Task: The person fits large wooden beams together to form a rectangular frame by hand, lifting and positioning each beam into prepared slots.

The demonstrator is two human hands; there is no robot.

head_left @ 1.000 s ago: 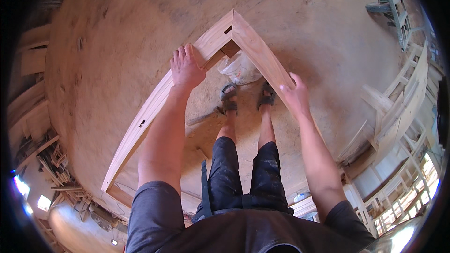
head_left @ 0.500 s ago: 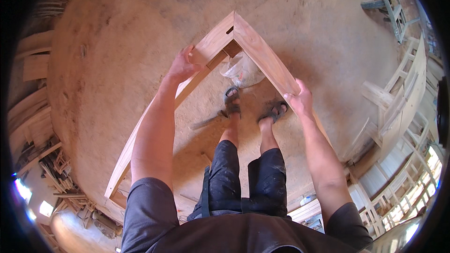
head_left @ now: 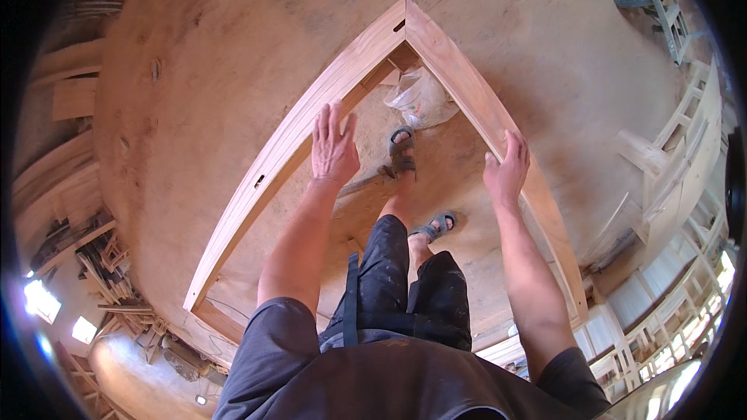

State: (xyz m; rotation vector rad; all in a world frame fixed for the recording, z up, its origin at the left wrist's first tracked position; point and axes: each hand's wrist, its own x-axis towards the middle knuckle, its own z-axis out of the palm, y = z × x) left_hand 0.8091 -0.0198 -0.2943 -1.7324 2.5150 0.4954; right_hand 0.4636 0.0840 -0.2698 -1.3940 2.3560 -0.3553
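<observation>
A large pale wooden frame (head_left: 292, 128) spreads around me, its two long boards meeting at a mitred corner ahead. Dark slots are cut in the left board, one at the corner and one farther down. My left hand (head_left: 334, 146) lies with fingers stretched out at the inner edge of that board; whether it touches is hard to tell. On the right board, my right hand (head_left: 507, 165) rests its fingers over the wood, thumb apart on the inner side, not wrapped round it. Inside the corner, a whitish plastic bag (head_left: 420, 99) sits on the floor.
My sandalled feet (head_left: 402, 148) stand on a dusty brown floor (head_left: 210, 93) within the frame's outline. Stacked boards (head_left: 74, 101) line the left side, with scrap wood below them. Pale wooden frames (head_left: 677, 155) stand along the right, and a grey ladder-like rack (head_left: 661, 8) is at the far right.
My left hand has come off its grip and slid nearer, fingers now straight. My right hand has loosened. The frame shows wider and shifted slightly right; one foot has stepped back.
</observation>
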